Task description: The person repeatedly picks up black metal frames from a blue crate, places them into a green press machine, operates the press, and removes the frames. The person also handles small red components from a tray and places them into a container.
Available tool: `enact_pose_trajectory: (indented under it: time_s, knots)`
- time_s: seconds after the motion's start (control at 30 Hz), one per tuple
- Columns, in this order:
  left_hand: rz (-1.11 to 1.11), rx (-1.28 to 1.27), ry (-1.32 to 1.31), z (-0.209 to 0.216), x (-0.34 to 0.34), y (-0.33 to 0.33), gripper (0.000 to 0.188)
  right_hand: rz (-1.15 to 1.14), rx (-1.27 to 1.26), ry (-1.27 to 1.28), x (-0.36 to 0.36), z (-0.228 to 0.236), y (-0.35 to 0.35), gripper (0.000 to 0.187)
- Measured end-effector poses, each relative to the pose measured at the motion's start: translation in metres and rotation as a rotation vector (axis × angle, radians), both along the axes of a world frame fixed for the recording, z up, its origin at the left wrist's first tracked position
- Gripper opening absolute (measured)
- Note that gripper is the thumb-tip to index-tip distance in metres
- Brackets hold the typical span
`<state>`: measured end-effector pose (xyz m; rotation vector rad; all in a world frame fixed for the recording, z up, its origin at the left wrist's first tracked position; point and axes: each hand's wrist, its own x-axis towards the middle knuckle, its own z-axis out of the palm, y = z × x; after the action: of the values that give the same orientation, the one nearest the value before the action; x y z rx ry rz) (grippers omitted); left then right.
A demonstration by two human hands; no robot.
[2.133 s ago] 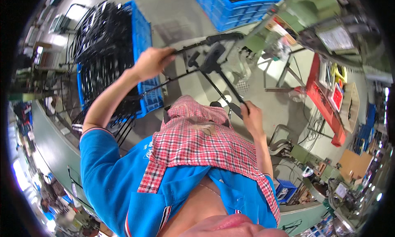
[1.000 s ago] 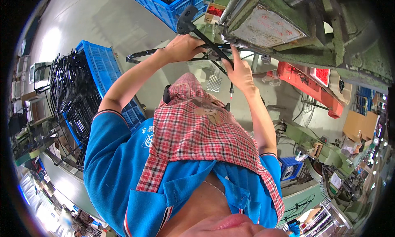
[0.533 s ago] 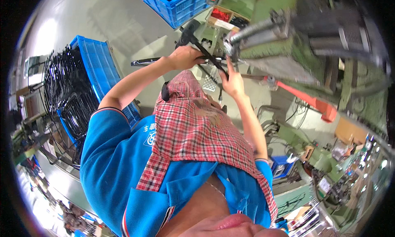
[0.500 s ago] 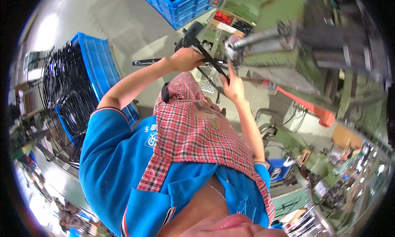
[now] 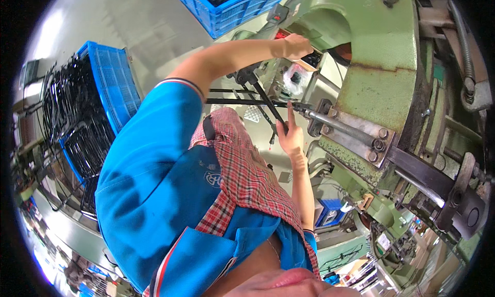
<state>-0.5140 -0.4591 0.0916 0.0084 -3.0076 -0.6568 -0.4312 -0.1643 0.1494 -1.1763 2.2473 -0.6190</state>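
Note:
My left hand point(image 5: 296, 46) is stretched out over an open parts box point(image 5: 311, 60) of small red and dark pieces. Its fingers bend down toward the box and their tips are hidden. My right hand point(image 5: 292, 138) grips a black jointed bar frame point(image 5: 264, 97), its index finger pointing up along the bar. One long black bar of that frame runs left across my front. The bar's right end meets the spring-loaded rod point(image 5: 345, 129) of a green machine point(image 5: 379, 85). A clear plastic bag point(image 5: 295, 79) lies between my two hands, behind the bars.
A blue crate point(image 5: 224, 13) of black parts stands at the far side. To my left, another blue crate point(image 5: 116, 83) is heaped with black strips point(image 5: 72, 101). The green machine body fills the right side. A small blue bin point(image 5: 330, 213) stands at lower right.
My left hand has let go of the black bars and moved up and right to the parts box. My right hand keeps its hold. The view has shifted, showing more of the machine.

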Motion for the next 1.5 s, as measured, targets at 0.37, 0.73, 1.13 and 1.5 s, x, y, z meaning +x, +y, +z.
enact_pose_trajectory:
  time_s: [0.37, 0.73, 1.13, 1.5]
  knots:
    - [-0.065, -0.273, -0.157, -0.001, -0.031, 0.022, 0.022, 0.023, -0.148, 0.243, -0.006, -0.036, 0.014, 0.065]
    - [0.052, 0.527, 0.159, 0.035, 0.048, 0.038, 0.015, -0.050, -0.076, -0.012, 0.000, -0.022, 0.021, 0.062]
    - [0.067, 0.458, 0.157, 0.071, 0.151, 0.117, 0.035, -0.050, -0.033, -0.016, -0.005, -0.007, 0.025, 0.059]
    - [0.286, -0.007, 0.603, 0.041, 0.143, 0.145, 0.037, -0.064, -0.002, -0.027, -0.005, -0.007, 0.035, 0.062]
